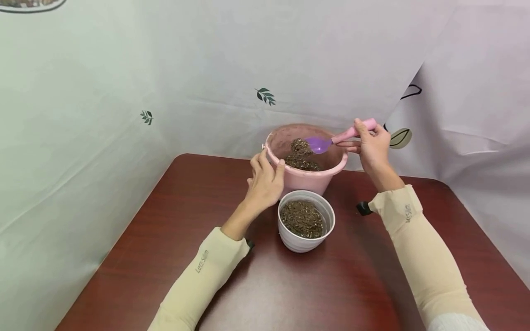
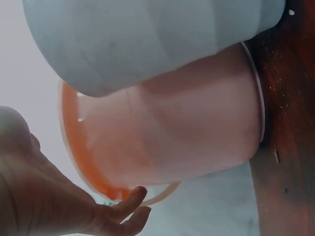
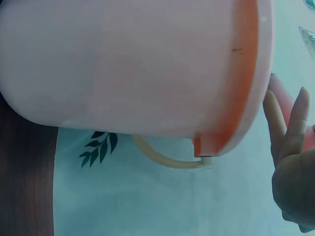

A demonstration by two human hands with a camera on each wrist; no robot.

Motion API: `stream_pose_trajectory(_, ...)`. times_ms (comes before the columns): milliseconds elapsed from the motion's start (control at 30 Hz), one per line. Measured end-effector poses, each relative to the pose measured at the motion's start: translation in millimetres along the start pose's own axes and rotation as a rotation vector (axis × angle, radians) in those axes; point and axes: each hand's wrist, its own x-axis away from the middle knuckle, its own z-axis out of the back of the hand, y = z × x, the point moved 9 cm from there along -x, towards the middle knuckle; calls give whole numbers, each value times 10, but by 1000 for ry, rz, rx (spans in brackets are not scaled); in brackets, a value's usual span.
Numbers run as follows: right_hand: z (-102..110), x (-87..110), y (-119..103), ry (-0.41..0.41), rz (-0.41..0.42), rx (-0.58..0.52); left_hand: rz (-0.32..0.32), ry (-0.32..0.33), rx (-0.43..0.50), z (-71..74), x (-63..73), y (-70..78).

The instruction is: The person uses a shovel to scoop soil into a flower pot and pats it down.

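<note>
At the far side of the table stands a pink bucket [image 1: 308,181] with dark, flecked soil [image 1: 301,163] inside. My left hand [image 1: 265,186] grips its left rim, thumb at the front and fingers round the outer side. My right hand [image 1: 376,149] holds the pink handle of a small trowel [image 1: 352,132] over the bucket's right rim. The trowel's purple blade [image 1: 320,145] tilts down into the bucket, with a heap of soil at its tip. Right in front of the bucket is a white ribbed pot [image 1: 300,241], partly filled with similar soil.
The dark red wooden table [image 1: 186,197] has rounded back corners. White cloth [image 1: 198,69] with printed leaves hangs close behind it and along the sides. A curved bucket handle [image 3: 170,160] hangs down outside the bucket. Small crumbs [image 2: 277,156] lie on the tabletop.
</note>
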Motion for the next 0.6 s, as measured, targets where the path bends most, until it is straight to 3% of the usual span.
stream_pose_trajectory(233, 78, 117, -194, 49, 39, -64, -26, -138, -35, 9, 239, 43)
stream_pose_trajectory(467, 56, 311, -390, -53, 36, -101, -23, -402, -115, -101, 528, 26)
stream_pose_trajectory(600, 97, 462, -432, -64, -22, -97, -72, -519, -186, -183, 618, 25)
